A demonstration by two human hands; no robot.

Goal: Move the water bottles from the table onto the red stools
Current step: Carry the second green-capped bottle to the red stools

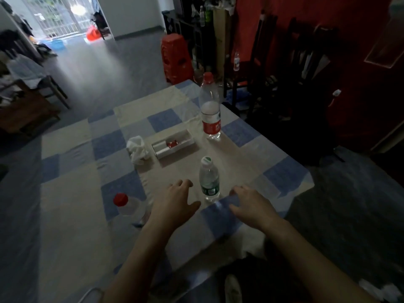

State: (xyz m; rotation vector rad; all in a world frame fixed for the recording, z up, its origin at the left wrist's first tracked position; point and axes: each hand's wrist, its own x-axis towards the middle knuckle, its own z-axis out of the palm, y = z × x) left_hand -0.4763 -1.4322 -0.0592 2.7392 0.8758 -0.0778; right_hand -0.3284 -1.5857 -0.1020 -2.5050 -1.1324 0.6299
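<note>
Head view: left hand (175,202) and right hand (251,204) hover with fingers loosely spread, holding nothing, either side of a green-labelled water bottle (209,180) upright on the checked surface (72,193); stacked red stools (176,57) stand beyond.

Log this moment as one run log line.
hands: left hand, right hand open, flanking green-label bottle | held: nothing | red stools: no bottles seen
</note>
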